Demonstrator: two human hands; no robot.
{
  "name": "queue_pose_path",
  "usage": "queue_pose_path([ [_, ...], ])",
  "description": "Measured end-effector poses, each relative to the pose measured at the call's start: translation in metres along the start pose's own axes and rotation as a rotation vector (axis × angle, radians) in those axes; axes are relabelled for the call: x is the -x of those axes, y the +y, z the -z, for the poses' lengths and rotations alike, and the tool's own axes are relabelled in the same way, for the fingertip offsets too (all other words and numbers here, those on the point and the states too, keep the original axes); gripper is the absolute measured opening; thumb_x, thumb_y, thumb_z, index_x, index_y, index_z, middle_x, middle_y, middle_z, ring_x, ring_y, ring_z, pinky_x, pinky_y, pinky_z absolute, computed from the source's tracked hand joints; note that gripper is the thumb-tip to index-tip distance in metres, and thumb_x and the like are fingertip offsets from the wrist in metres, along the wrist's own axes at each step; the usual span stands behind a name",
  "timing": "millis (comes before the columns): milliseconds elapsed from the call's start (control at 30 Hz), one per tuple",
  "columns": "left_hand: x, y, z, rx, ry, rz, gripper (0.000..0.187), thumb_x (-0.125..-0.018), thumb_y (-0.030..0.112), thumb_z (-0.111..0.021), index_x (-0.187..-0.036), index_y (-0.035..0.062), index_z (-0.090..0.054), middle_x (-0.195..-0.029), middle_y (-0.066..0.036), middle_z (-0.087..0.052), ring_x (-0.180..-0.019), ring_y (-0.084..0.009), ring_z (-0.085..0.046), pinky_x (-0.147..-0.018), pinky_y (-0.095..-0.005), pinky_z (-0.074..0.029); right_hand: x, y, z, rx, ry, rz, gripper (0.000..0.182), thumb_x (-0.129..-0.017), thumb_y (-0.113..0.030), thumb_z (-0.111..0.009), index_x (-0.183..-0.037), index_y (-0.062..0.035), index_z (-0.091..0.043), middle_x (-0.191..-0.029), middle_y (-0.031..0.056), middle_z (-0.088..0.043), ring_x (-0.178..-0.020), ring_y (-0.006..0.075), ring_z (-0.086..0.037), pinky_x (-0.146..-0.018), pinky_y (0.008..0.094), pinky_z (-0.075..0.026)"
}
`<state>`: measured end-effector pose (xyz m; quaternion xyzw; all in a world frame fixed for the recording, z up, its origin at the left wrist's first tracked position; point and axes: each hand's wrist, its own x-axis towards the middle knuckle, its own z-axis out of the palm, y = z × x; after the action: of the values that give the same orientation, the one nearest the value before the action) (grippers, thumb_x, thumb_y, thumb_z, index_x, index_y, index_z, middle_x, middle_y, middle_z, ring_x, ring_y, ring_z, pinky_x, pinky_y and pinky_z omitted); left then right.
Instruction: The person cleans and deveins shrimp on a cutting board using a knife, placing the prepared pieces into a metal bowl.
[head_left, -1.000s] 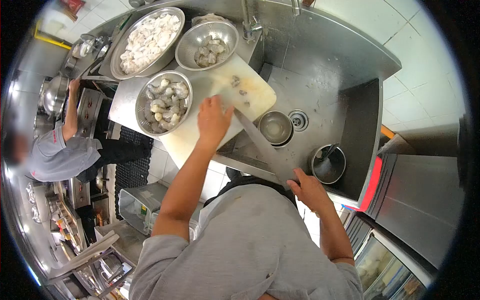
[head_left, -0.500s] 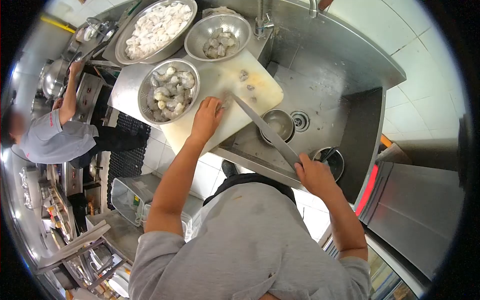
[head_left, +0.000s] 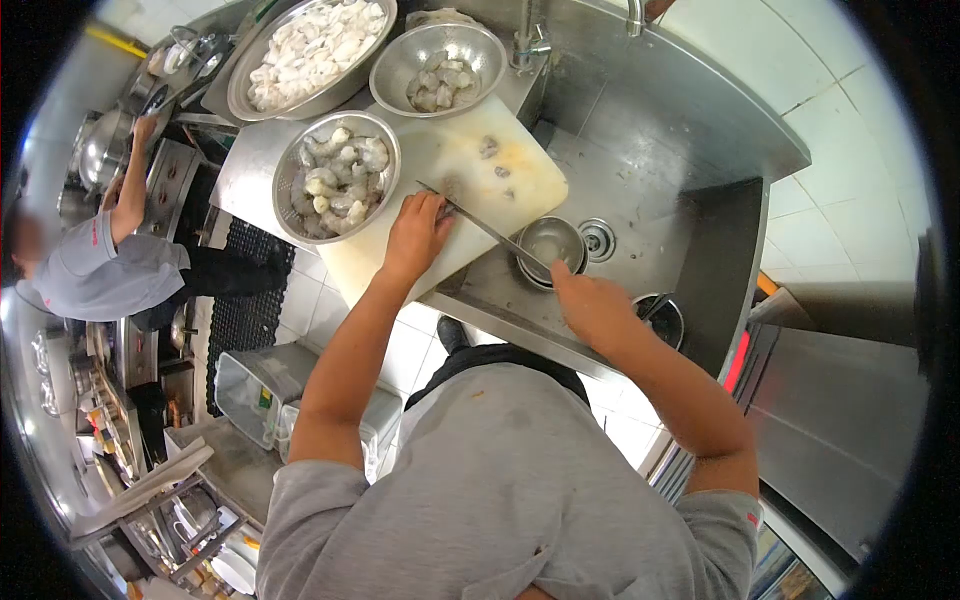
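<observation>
My right hand [head_left: 597, 305] grips the handle of a long knife [head_left: 490, 235]. Its blade reaches over the white cutting board [head_left: 385, 262], on edge, with the tip just beyond my left fingertips. My left hand [head_left: 417, 235] rests on the board, fingers bent and pressed on a small grey shrimp [head_left: 446, 210], mostly hidden by fingers and blade. To the left, a perforated metal bowl [head_left: 283, 215] holds peeled shrimp. A metal colander [head_left: 488, 62] at the board's far edge contains several more shrimp. Small grey scraps [head_left: 488, 147] lie on the board's right part.
A large basin [head_left: 240, 100] of white cut pieces stands at the back left. Right of the board is a steel sink [head_left: 640, 190] with a small bowl [head_left: 553, 243] near the drain. Another person [head_left: 110, 260] works at the stove on the left.
My right hand has moved left and farther from me, bringing the knife across in front of my left fingertips and turning its blade on edge. My left hand stays nearly in place.
</observation>
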<state>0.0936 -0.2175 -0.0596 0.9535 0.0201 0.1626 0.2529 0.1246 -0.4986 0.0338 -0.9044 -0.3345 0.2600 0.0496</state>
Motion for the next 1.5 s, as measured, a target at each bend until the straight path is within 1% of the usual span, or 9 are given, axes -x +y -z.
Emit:
queue_pose_path([
  [233, -0.011, -0.005, 0.005, -0.084, -0.017, 0.034, 0.031, -0.082, 0.006, -0.063, -0.113, 0.0052, -0.055, -0.115, -0.015, -0.056, -0.106, -0.0363, -0.055, -0.088, -0.0433, -0.048, 0.063, 0.037, 0.008, -0.027, -0.196, -0.108, 0.022, -0.095, -0.022, -0.049, -0.107, -0.0038, -0.046, -0.083, 0.0262, -0.065, -0.082, 0.0415, -0.066, -0.07, 0.0519, -0.052],
  [367, -0.025, -0.001, 0.009, -0.199, -0.254, -0.207, 0.035, -0.08, 0.003, -0.06, -0.114, 0.0077, -0.055, -0.121, -0.01, -0.051, -0.105, -0.0324, -0.055, -0.087, -0.0417, -0.051, 0.096, 0.053, 0.032, -0.094, -0.204, -0.118, 0.023, -0.096, -0.026, -0.049, -0.102, -0.0036, -0.047, -0.083, 0.0227, -0.066, -0.078, 0.0399, -0.066, -0.066, 0.0517, -0.051],
  [467, -0.03, -0.001, 0.012, -0.197, -0.29, -0.204, 0.035, -0.081, 0.005, -0.061, -0.116, 0.0097, -0.057, -0.122, -0.009, -0.05, -0.106, -0.031, -0.055, -0.087, -0.0409, -0.051, 0.103, 0.064, -0.002, -0.317, -0.018, -0.172, 0.023, -0.096, -0.025, -0.052, -0.094, -0.0022, -0.047, -0.067, 0.0182, -0.064, -0.064, 0.0352, -0.066, -0.06, 0.0464, -0.049],
  [567, -0.026, -0.004, 0.013, -0.105, -0.214, -0.195, 0.031, -0.082, 0.007, -0.064, -0.112, 0.0084, -0.058, -0.121, -0.009, -0.051, -0.106, -0.0315, -0.055, -0.088, -0.0412, -0.051, 0.095, 0.06, -0.02, -0.651, -0.081, -0.265, 0.022, -0.096, -0.023, -0.052, -0.092, -0.0028, -0.045, -0.062, 0.0162, -0.062, -0.057, 0.0296, -0.065, -0.056, 0.0413, -0.049],
  [667, -0.018, -0.002, 0.013, 0.026, -0.12, -0.094, 0.029, -0.082, 0.01, -0.067, -0.109, 0.0056, -0.058, -0.12, -0.01, -0.053, -0.105, -0.0325, -0.055, -0.088, -0.0417, -0.049, 0.077, 0.056, -0.043, -0.748, -0.099, -0.26, 0.028, -0.096, -0.024, -0.052, -0.116, -0.0044, -0.05, -0.063, 0.016, -0.06, -0.056, 0.0266, -0.061, -0.057, 0.0397, -0.049],
  [767, -0.011, -0.009, 0.003, 0.011, -0.056, -0.012, 0.03, -0.083, 0.011, -0.069, -0.11, 0.0029, -0.058, -0.117, -0.012, -0.057, -0.104, -0.033, -0.056, -0.09, -0.0408, -0.049, 0.065, 0.042, -0.047, -0.94, -0.005, -0.16, 0.048, -0.096, -0.021, -0.053, -0.142, -0.0122, -0.041, -0.061, 0.0124, -0.058, -0.053, 0.0228, -0.06, -0.056, 0.0379, -0.05],
  [867, -0.008, -0.006, -0.007, -0.053, -0.007, -0.019, 0.034, -0.083, 0.01, -0.068, -0.115, 0.0019, -0.059, -0.121, -0.015, -0.059, -0.105, -0.0339, -0.056, -0.092, -0.0402, -0.048, 0.054, 0.038, -0.034, -0.919, -0.119, -0.151, 0.064, -0.096, -0.019, -0.053, -0.153, -0.0261, -0.024, -0.063, 0.0083, -0.058, -0.053, 0.0181, -0.058, -0.057, 0.0347, -0.051],
  [1067, 0.001, -0.011, -0.018, -0.138, 0.015, -0.073, 0.041, -0.084, 0.008, -0.064, -0.123, -0.0007, -0.058, -0.136, -0.015, -0.054, -0.109, -0.0338, -0.054, -0.096, -0.0396, -0.046, 0.037, 0.037, -0.036, -0.996, -0.183, -0.163, 0.064, -0.096, -0.018, -0.053, -0.152, -0.0334, -0.026, -0.068, 0.007, -0.059, -0.055, 0.0147, -0.058, -0.056, 0.0326, -0.052],
  [1500, 0.01, 0.008, -0.018, -0.158, -0.022, -0.042, 0.063, -0.085, 0.026, -0.068, -0.139, 0.002, -0.045, -0.149, -0.012, -0.04, -0.126, -0.0328, -0.044, -0.105, -0.0423, -0.038, 0.025, 0.044, -0.039, -0.998, -0.209, -0.159, 0.062, -0.095, -0.021, -0.056, -0.151, -0.0314, -0.031, -0.064, 0.0073, -0.059, -0.054, 0.0142, -0.058, -0.055, 0.0318, -0.052],
])
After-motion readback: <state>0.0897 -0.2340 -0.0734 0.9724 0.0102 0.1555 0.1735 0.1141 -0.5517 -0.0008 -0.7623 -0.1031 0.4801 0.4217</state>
